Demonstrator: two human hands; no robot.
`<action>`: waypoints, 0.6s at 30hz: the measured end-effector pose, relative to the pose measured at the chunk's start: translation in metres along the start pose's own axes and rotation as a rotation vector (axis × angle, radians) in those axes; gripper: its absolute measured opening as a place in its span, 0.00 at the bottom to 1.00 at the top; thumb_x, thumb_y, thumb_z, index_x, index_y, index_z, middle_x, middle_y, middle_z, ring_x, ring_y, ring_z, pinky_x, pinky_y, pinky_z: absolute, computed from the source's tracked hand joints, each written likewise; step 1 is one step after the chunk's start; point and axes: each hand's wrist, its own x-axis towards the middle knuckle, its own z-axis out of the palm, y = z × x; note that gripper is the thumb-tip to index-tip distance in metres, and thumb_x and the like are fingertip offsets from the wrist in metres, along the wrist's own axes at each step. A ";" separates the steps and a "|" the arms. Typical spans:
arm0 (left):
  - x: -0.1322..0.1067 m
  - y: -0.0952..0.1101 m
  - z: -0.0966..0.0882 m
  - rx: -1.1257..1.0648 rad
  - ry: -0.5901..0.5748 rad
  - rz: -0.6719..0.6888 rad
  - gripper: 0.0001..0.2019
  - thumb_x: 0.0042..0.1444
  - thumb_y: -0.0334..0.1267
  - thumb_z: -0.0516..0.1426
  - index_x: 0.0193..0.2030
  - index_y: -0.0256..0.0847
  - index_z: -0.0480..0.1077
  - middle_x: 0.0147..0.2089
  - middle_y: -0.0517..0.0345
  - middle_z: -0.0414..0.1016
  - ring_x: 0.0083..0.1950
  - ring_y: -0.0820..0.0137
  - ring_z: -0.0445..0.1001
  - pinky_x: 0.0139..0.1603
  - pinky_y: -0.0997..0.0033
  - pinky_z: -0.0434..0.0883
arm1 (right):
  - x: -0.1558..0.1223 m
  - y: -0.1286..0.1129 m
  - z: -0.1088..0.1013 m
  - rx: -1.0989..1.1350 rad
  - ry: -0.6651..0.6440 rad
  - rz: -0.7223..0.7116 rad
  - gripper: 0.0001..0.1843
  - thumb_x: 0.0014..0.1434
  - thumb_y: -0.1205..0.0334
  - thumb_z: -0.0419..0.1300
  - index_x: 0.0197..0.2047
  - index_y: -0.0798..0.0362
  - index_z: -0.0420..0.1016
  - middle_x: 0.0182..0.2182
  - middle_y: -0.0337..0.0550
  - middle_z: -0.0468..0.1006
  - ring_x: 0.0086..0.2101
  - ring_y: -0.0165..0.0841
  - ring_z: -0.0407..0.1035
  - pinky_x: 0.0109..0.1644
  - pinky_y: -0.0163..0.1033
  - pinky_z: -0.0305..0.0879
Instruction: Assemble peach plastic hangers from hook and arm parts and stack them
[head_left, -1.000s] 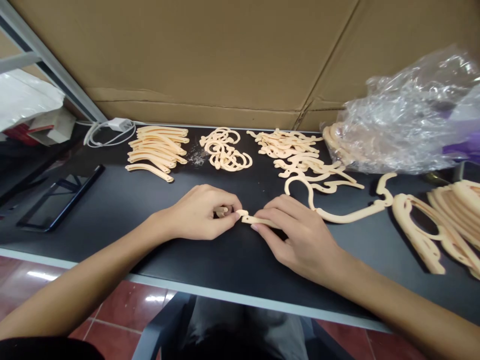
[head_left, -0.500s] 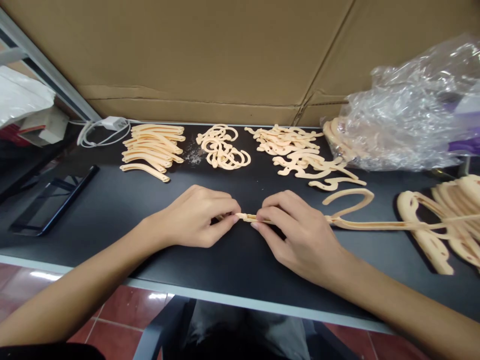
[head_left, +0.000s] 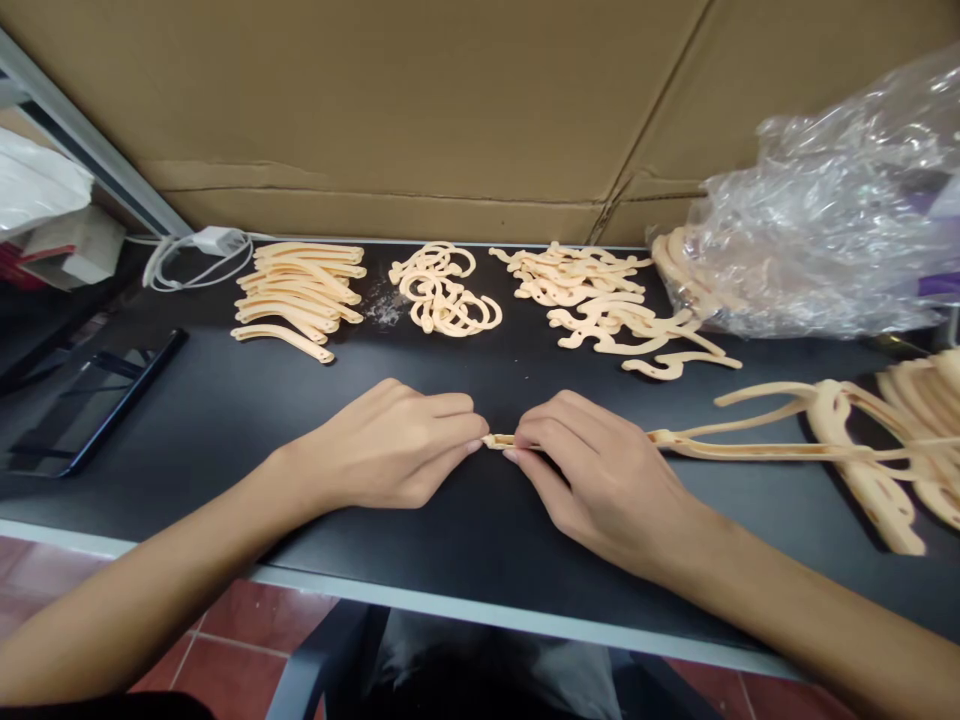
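Note:
A long, thin peach plastic hanger frame lies edge-on across the black table, stretching right from my hands. My right hand is closed around its left end, fingers pinched on it. My left hand is closed beside it, fingertips pinching at the very tip of the same piece; what lies inside those fingers is hidden. Both hands rest on the table near the front edge.
Behind lie sorted heaps of peach parts: curved bars, hooks, small fittings. A crinkled clear plastic bag sits at the right, more frames below it. A dark phone and white charger lie left; a cardboard wall stands behind.
The hanger frame has turned from lying flat, hook showing, to edge-on, and now points further right. My hands have stayed together at its left end.

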 end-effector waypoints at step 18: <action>0.001 0.013 0.009 0.075 0.190 0.172 0.11 0.67 0.31 0.52 0.37 0.38 0.76 0.27 0.60 0.70 0.23 0.73 0.63 0.23 0.67 0.59 | 0.001 0.002 -0.001 0.018 -0.007 -0.017 0.14 0.68 0.72 0.52 0.31 0.57 0.73 0.29 0.49 0.76 0.33 0.36 0.68 0.38 0.44 0.70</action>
